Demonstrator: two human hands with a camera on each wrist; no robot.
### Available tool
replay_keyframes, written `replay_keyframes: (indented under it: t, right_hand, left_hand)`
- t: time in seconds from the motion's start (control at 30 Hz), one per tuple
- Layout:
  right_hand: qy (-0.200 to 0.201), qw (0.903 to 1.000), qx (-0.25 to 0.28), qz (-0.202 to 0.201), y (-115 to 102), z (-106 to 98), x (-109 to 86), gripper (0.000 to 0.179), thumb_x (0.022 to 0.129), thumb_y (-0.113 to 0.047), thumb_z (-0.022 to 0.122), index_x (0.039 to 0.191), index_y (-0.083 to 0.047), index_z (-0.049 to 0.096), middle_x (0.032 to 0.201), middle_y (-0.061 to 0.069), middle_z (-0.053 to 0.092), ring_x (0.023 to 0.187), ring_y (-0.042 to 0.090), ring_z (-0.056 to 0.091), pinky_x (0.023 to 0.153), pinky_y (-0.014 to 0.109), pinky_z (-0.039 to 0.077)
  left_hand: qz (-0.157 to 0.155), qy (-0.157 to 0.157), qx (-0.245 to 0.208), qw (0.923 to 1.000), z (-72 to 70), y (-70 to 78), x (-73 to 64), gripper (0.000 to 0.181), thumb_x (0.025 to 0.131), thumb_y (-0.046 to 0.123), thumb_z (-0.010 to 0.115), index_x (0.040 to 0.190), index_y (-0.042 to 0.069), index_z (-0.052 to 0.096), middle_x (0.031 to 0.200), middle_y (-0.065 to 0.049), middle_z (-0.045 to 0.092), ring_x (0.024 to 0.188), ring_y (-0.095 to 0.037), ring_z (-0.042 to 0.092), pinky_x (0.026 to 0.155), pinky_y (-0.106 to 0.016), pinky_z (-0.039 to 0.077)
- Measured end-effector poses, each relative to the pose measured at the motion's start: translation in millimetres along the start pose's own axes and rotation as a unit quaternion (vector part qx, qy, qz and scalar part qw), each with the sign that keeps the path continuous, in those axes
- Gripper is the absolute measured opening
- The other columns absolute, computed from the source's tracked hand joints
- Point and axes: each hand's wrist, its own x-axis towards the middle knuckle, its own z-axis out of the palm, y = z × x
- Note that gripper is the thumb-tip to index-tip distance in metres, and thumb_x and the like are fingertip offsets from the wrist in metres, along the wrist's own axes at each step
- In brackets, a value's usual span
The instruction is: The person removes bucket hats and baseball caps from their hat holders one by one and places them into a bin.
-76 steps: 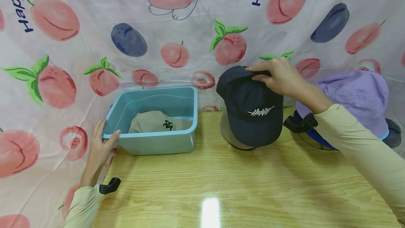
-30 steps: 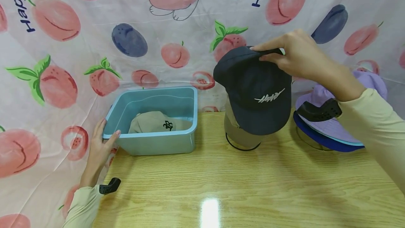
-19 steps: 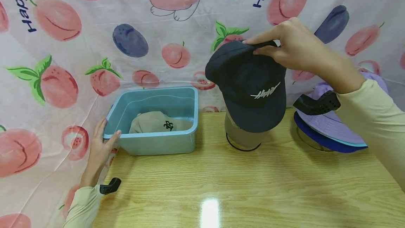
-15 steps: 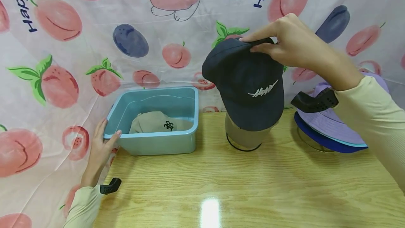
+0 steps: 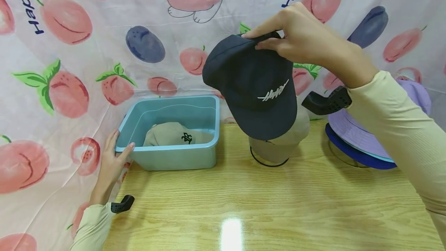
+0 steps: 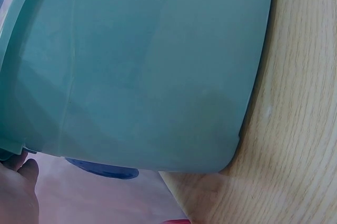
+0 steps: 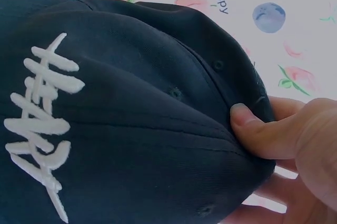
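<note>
My right hand point(image 5: 296, 36) pinches a black baseball cap point(image 5: 258, 88) by the top of its crown, thumb on one side. White embroidered lettering runs across the cap's front, and its brim hangs downward. In the right wrist view the thumb presses into the gathered fabric point(image 7: 158, 108). My left hand point(image 5: 113, 162) grips the near left corner of a blue plastic bin point(image 5: 174, 160), with the thumb at the front rim and fingers along the left side. Inside the bin lies a beige cap point(image 5: 165, 134) with a dark emblem.
Partly behind the black cap, a beige cap point(image 5: 301, 125) sits on a stand on the wooden table point(image 5: 209, 204). Farther right, a purple bucket hat point(image 5: 352, 131) lies over a blue hat brim point(image 5: 362, 156), partly hidden by my right arm. A fruit-print cloth point(image 5: 115, 22) hangs behind.
The right hand has lifted the black cap off the beige cap on the stand and carried it up and left toward the bin. The left hand stays at the bin's corner.
</note>
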Motion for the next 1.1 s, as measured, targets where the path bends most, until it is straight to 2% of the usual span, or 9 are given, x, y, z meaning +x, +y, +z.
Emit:
replay_keyframes:
  t: [0.1, 0.23, 0.33, 0.4, 0.53, 0.67, 0.8, 0.97, 1.1]
  right_hand:
    - [-0.003, 1.0000, 0.005, -0.006, -3, 5, 8.7, 0.030, 0.086, -0.006, 0.067, 0.115, -0.015, 0.069, 0.098, 0.010, 0.071, 0.077, 0.024, 0.066, 0.063, 0.007, 0.041]
    - [0.006, 0.9996, 0.008, -0.026, -7, 13, 20.4, 0.029, 0.086, -0.008, 0.067, 0.114, -0.015, 0.070, 0.100, 0.007, 0.071, 0.072, 0.020, 0.062, 0.057, 0.013, 0.039]
    - [0.011, 0.9994, 0.009, -0.030, -10, 17, 27.5, 0.029, 0.087, -0.010, 0.067, 0.114, -0.018, 0.070, 0.096, 0.006, 0.072, 0.065, 0.020, 0.057, 0.053, 0.020, 0.035]
    - [0.006, 0.9996, 0.008, -0.025, -12, 20, 31.8, 0.029, 0.087, -0.012, 0.067, 0.115, -0.019, 0.069, 0.098, 0.005, 0.072, 0.066, 0.020, 0.057, 0.053, 0.020, 0.035]
    - [-0.008, 0.9996, 0.017, -0.023, -15, 25, 40.7, 0.029, 0.088, -0.011, 0.065, 0.117, -0.018, 0.068, 0.108, 0.003, 0.069, 0.084, 0.018, 0.064, 0.060, 0.021, 0.042]
    - [-0.011, 0.9992, 0.025, -0.029, -17, 32, 49.2, 0.029, 0.089, -0.011, 0.064, 0.117, -0.017, 0.068, 0.113, 0.002, 0.067, 0.099, 0.016, 0.063, 0.067, 0.024, 0.045]
    - [-0.014, 0.9992, 0.028, -0.024, -20, 39, 57.1, 0.029, 0.090, -0.012, 0.063, 0.118, -0.018, 0.067, 0.114, 0.001, 0.066, 0.100, 0.017, 0.062, 0.067, 0.026, 0.045]
    - [-0.018, 0.9993, 0.027, -0.018, -24, 50, 67.8, 0.028, 0.091, -0.014, 0.061, 0.118, -0.021, 0.067, 0.116, 0.000, 0.066, 0.090, 0.017, 0.061, 0.058, 0.027, 0.039]
    - [-0.011, 0.9989, 0.039, -0.021, -24, 61, 76.7, 0.028, 0.091, -0.014, 0.062, 0.117, -0.022, 0.068, 0.115, 0.000, 0.066, 0.089, 0.017, 0.061, 0.059, 0.027, 0.036]
  left_hand:
    - [-0.003, -0.002, 0.003, 1.0000, 0.3, 1.0, -0.8, 0.073, 0.093, 0.028, 0.058, 0.152, 0.008, 0.019, 0.156, -0.010, 0.014, 0.134, -0.041, 0.022, 0.105, -0.063, 0.019]
    - [-0.006, -0.004, 0.004, 1.0000, 0.8, 2.4, -1.9, 0.073, 0.093, 0.029, 0.057, 0.152, 0.009, 0.018, 0.156, -0.010, 0.014, 0.134, -0.042, 0.021, 0.103, -0.065, 0.020]
    - [-0.002, 0.001, 0.004, 1.0000, 1.9, 2.9, -1.7, 0.073, 0.093, 0.028, 0.058, 0.151, 0.006, 0.020, 0.155, -0.011, 0.016, 0.135, -0.039, 0.022, 0.106, -0.062, 0.019]
    - [0.001, 0.004, 0.004, 1.0000, 2.8, 3.2, -1.4, 0.073, 0.092, 0.028, 0.059, 0.150, 0.005, 0.021, 0.155, -0.011, 0.017, 0.135, -0.037, 0.022, 0.107, -0.059, 0.017]
    - [0.005, 0.007, 0.003, 1.0000, 3.7, 3.6, -1.5, 0.073, 0.092, 0.027, 0.059, 0.150, 0.004, 0.022, 0.155, -0.012, 0.018, 0.136, -0.036, 0.021, 0.109, -0.058, 0.016]
    - [0.003, 0.003, 0.005, 1.0000, 3.7, 3.9, -3.0, 0.073, 0.093, 0.028, 0.059, 0.151, 0.006, 0.021, 0.155, -0.011, 0.017, 0.135, -0.038, 0.022, 0.106, -0.061, 0.019]
    - [0.000, 0.002, 0.009, 1.0000, 3.6, 4.3, -3.8, 0.073, 0.093, 0.029, 0.058, 0.151, 0.007, 0.021, 0.155, -0.011, 0.017, 0.135, -0.039, 0.023, 0.105, -0.062, 0.021]
    - [0.005, 0.003, 0.015, 0.9999, 3.2, 4.9, -2.4, 0.073, 0.093, 0.030, 0.058, 0.151, 0.006, 0.021, 0.155, -0.011, 0.017, 0.135, -0.038, 0.022, 0.106, -0.062, 0.019]
    - [0.006, 0.001, 0.016, 0.9999, 4.3, 5.3, -2.4, 0.073, 0.093, 0.031, 0.058, 0.151, 0.006, 0.021, 0.156, -0.011, 0.016, 0.136, -0.038, 0.021, 0.106, -0.062, 0.017]
